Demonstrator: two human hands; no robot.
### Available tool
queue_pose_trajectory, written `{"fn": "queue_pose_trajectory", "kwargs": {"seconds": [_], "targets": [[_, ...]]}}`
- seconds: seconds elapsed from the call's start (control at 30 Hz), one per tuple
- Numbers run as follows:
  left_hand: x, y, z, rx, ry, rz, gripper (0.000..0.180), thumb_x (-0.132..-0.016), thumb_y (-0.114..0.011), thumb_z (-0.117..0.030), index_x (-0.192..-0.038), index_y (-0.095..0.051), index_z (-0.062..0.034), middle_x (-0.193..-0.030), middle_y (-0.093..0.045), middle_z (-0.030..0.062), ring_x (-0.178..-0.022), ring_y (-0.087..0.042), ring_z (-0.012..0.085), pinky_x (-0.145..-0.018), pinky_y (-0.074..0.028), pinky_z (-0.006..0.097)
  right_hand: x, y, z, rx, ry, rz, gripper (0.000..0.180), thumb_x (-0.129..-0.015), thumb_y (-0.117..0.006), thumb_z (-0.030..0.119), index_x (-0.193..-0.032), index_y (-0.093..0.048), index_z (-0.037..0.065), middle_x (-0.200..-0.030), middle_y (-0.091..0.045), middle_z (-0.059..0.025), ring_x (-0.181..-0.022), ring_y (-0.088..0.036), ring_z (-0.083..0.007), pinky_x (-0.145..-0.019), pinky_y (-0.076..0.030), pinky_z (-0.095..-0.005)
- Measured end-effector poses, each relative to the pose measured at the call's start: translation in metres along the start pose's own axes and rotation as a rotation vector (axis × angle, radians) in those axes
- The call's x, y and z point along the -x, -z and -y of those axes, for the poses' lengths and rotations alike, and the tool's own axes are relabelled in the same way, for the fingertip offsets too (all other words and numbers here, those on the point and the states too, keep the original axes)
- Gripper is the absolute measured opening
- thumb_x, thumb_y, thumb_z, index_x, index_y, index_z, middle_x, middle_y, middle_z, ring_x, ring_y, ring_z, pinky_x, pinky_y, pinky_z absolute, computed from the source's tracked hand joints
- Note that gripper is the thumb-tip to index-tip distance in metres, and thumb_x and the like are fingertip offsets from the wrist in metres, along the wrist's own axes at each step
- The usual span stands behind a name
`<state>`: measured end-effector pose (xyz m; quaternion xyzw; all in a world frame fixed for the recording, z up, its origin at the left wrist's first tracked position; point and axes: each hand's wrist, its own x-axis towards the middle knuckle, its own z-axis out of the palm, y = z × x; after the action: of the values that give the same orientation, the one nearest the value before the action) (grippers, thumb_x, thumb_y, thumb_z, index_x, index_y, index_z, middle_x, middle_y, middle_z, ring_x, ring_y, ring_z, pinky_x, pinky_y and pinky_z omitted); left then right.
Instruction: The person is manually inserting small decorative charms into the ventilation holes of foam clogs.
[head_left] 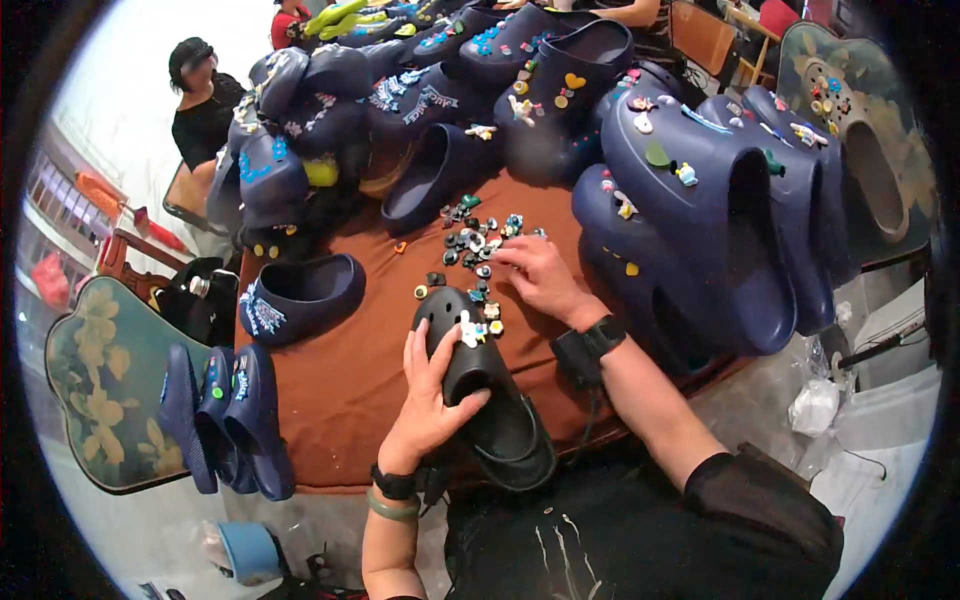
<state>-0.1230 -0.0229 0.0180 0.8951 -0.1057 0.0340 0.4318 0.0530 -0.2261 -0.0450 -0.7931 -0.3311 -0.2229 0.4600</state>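
Black and smooth, a clog [503, 390] lies before me by the near edge of the brown-covered table [340, 410], toe toward 12 o'clock. My left hand [428, 395] spreads over it from the 9 o'clock side, fingers on the upper, thumb at the foot opening. Its heel reaches about to the edge, so a slackened thumb could let it twist or tip toward 6 o'clock.

My right hand [545, 275], apart from my left, is at 1 o'clock, fingertips bunched beside a pile of small charms [465, 243]; I cannot tell whether they pinch one. The pieces are tiny and crowded: a hasty pick could scatter them. The black box [577, 358] at my right wrist might catch a piece and drag it away.

Farther out, at 2 o'clock, big navy clogs [690, 200] stand close to my right forearm; an elbow knock could topple them. Toward 11 o'clock, a heap of navy clogs [335, 85] could slide toward the charms if nudged.
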Motion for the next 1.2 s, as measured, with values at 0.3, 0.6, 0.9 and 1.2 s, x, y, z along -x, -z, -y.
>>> {"fn": "queue_pose_trajectory", "kwargs": {"seconds": [0.3, 0.6, 0.9, 1.2], "targets": [[-0.011, 0.005, -0.009, -0.067, -0.008, 0.039, 0.071, -0.070, -0.074, -0.029, -0.135, -0.048, -0.0137, -0.150, -0.022, 0.0206, -0.139, -0.013, 0.0418, -0.113, -0.015, 0.050, 0.007, -0.040, 0.010, 0.332, 0.122, 0.129, 0.024, -0.077, -0.057, 0.011, -0.100, -0.062, 0.014, -0.097, -0.059, -0.0044, -0.095, -0.057, -0.0240, -0.077, -0.039, -0.0420], [-0.067, 0.010, 0.010, 0.135, 0.010, -0.028, 0.015, -0.076, -0.072, -0.015, -0.085, -0.070, -0.0046, -0.098, -0.064, 0.0074, -0.110, -0.051, 0.0237, -0.097, -0.036, 0.036, 0.015, -0.030, 0.005, 0.270, 0.060, 0.157, 0.027, -0.082, -0.055, 0.012, -0.108, -0.062, 0.017, -0.097, -0.053, -0.0034, -0.097, -0.051, -0.0225, -0.081, -0.035, -0.0374], [-0.086, 0.010, 0.029, 0.075, 0.008, 0.063, 0.022, -0.070, -0.078, -0.018, -0.079, -0.060, -0.0075, -0.089, -0.057, 0.0051, -0.097, -0.052, 0.0216, -0.089, -0.040, 0.035, 0.014, -0.040, -0.001, 0.338, 0.041, 0.101, 0.017, -0.086, -0.053, 0.015, -0.102, -0.057, 0.012, -0.099, -0.054, -0.0059, -0.096, -0.050, -0.0240, -0.081, -0.035, -0.0393], [-0.082, 0.017, 0.005, 0.397, -0.077, 0.216, 0.014, -0.085, -0.063, -0.003, -0.079, -0.050, -0.0030, -0.081, -0.046, 0.0020, -0.073, -0.046, 0.0130, -0.066, -0.039, 0.027, 0.018, -0.043, -0.004, 0.392, 0.071, 0.111, 0.020, -0.080, -0.055, 0.012, -0.099, -0.058, 0.010, -0.097, -0.051, -0.0071, -0.095, -0.050, -0.0248, -0.079, -0.036, -0.0403]]}}
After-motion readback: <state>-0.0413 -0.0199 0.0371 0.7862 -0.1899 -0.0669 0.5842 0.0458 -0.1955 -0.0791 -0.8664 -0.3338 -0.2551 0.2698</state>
